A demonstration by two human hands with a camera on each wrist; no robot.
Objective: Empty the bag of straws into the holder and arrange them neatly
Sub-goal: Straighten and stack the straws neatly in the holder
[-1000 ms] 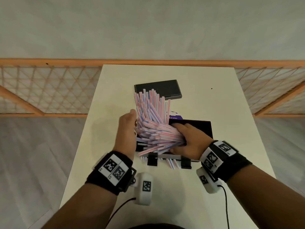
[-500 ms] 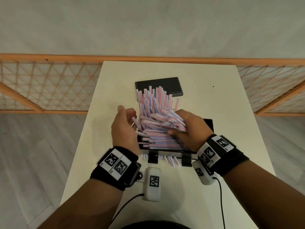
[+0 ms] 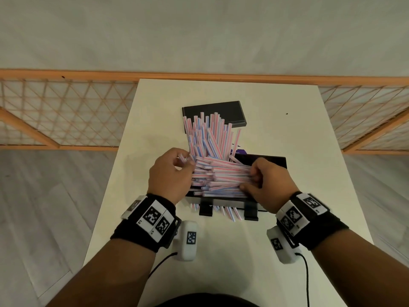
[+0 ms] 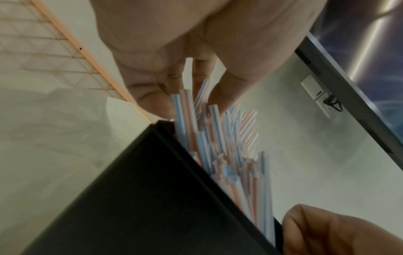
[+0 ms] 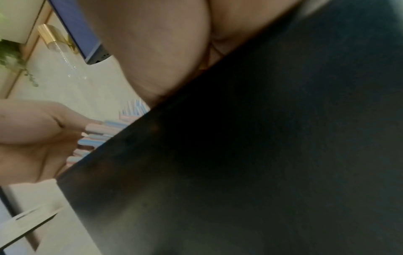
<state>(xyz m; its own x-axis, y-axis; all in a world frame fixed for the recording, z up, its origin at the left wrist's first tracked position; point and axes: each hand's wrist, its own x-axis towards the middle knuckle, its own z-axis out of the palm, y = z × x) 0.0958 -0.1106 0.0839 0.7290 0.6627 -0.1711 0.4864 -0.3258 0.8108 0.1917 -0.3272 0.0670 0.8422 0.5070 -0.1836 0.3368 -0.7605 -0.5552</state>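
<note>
Pink, blue and white striped straws (image 3: 221, 176) lie crosswise in a heap on the black holder (image 3: 277, 161). A second bunch (image 3: 210, 136) leans up and away behind them. My left hand (image 3: 184, 161) has curled fingers pinching the left ends of a few straws. My right hand (image 3: 250, 180) curls round the right ends, thumb under the heap. In the left wrist view the fingers (image 4: 165, 96) close on straw tips (image 4: 185, 103) above the holder wall (image 4: 130, 198). The right wrist view shows mostly the dark holder (image 5: 261, 155) and some straw ends (image 5: 104, 131).
A flat black lid (image 3: 214, 111) lies on the white table (image 3: 309, 151) behind the straws. Several loose straws (image 3: 228, 212) poke out between the holder's two front feet. Something purple (image 3: 240, 151) shows behind the holder. An orange lattice rail (image 3: 66, 111) runs beyond the table.
The crosswise straws have gone from a slanted heap to lying level between my hands. My left hand, flat against their ends before, now has curled fingers on them. My right hand shifted right.
</note>
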